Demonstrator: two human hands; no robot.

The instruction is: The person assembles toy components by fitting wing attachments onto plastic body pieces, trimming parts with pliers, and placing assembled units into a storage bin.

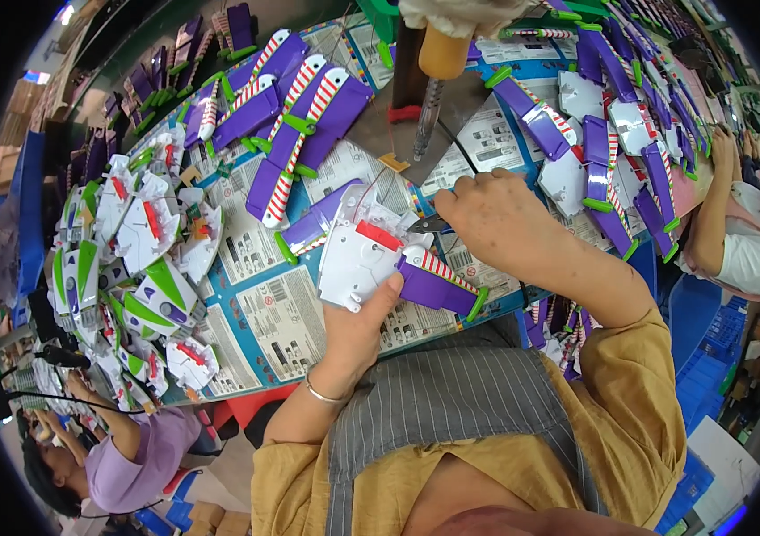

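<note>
My left hand (357, 335) grips a white plastic toy body shell (348, 259) from below, with the thumb on its right edge. A red part (379, 235) sits in the shell. Two purple wings spread from it; the right wing (433, 288) has red-and-white stripes and a green tip, and the other wing (317, 219) reaches out behind the shell at the upper left. In my right hand (491, 214), closed at the shell's upper right, are dark pliers (429, 224), their tip by the shell's edge. Fingers hide the handles.
A metal tool bit (428, 121) hangs above the board-covered table (272, 295). White-and-green shells (143, 223) are heaped at left. Loose purple wings (295, 134) lie at the back; winged shells (590, 143) lie at right. Co-workers sit at left (134, 456) and right (742, 232).
</note>
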